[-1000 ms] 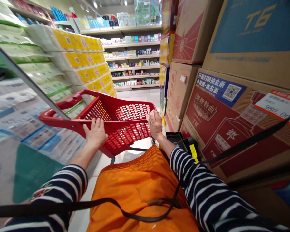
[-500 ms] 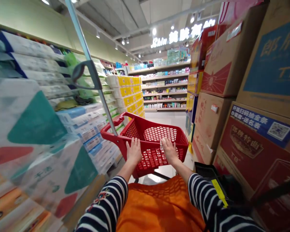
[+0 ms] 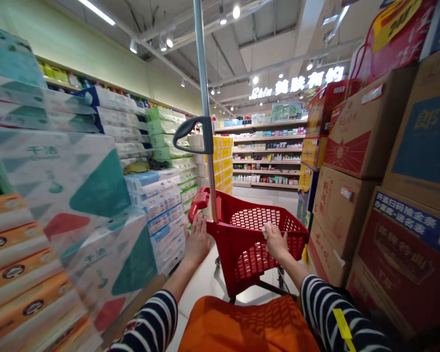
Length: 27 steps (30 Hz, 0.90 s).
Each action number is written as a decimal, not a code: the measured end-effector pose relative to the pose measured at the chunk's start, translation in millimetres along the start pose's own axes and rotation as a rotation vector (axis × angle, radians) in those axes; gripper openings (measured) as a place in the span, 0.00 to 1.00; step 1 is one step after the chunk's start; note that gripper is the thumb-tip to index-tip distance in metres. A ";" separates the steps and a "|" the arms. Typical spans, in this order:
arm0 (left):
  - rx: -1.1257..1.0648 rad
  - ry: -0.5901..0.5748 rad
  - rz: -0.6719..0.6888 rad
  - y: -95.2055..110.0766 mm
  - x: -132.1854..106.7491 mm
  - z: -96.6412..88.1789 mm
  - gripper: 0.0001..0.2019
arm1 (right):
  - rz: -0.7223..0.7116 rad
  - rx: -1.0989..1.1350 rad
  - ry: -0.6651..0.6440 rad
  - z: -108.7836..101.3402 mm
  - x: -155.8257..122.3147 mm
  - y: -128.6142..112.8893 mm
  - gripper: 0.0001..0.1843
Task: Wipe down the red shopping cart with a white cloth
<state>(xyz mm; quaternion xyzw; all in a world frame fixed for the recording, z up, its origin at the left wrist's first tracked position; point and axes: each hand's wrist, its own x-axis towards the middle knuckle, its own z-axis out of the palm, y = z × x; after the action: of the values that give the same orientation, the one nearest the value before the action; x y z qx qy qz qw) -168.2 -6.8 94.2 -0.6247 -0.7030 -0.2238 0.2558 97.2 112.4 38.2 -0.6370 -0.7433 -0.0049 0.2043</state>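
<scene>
Right hand (image 3: 275, 242) curled over the rear wall of a red plastic shopping cart (image 3: 242, 264), small white wad (image 3: 266, 231) pressed beneath its fingers. Left hand (image 3: 197, 240) spread just beside the cart's left edge, contact unclear. Upright metal pole (image 3: 202, 88) rises in front; cart stands between stacked tissue packs (image 3: 106, 195) and cardboard cartons (image 3: 346, 210).

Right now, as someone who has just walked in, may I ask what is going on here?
The person's right hand rests on the rim of a red shopping cart, over something small and white. The left hand is beside the cart's near corner, by a metal pole. Packs of toilet paper are stacked to the left and cardboard cartons to the right, in a store aisle.
</scene>
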 end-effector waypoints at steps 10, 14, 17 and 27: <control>-0.066 -0.050 0.159 25.7 7.5 -15.4 0.30 | -0.476 0.273 0.415 -13.7 -35.0 -122.9 0.29; -0.045 -0.005 0.022 14.7 2.3 -11.6 0.34 | -0.638 0.264 0.581 -21.1 -39.3 -113.9 0.23; -0.048 -0.050 -0.018 8.2 1.8 -10.1 0.35 | -0.695 0.241 0.577 -34.8 -37.0 -120.1 0.23; -0.223 -0.043 -0.094 5.1 8.8 -13.3 0.30 | -0.741 0.306 0.388 -37.6 -47.9 -159.7 0.27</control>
<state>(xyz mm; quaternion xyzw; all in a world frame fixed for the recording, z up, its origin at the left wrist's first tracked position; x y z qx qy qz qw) -162.8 -7.9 110.1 -0.6202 -0.7078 -0.2987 0.1588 -38.1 26.9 98.2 -0.2773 -0.8614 -0.0874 0.4165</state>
